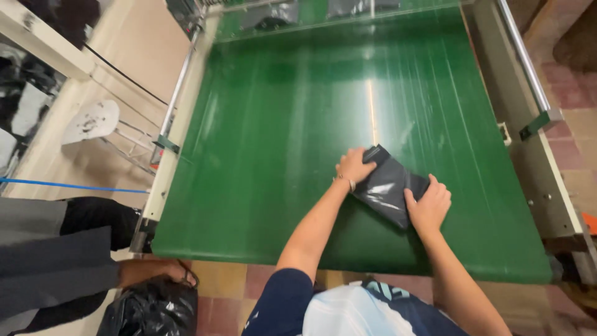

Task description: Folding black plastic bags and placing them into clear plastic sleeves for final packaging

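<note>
1. My left hand (354, 167) rests on the upper left end of the dark grey plastic bag (388, 186), fingers curled down over its far corner, so this grip presses on the bag rather than pinching it shut.

2. My right hand (429, 208) sits at the lower right end of the same bag, thumb lying across its top face and fingers wrapped round the near edge; this grip is closed on the bag.

3. The bag lies flat on the green conveyor belt (280, 143), right of the belt's middle and toward the near edge, well apart from the metal side rail (525, 68) on my right.

4. Its long axis runs on a slant, from far-left down to near-right, and my two hands stand at the two ends of that line, with the glossy, creased middle of the bag bare between them.

5. Neither hand is the nearer one: both touch it. From the left grip the bag stretches down and to the right; from the right grip it stretches up and to the left.

6. At the belt's near left corner another person's hand (155, 270) rests above a black plastic sack (152, 311), well apart from my own hands.
</note>
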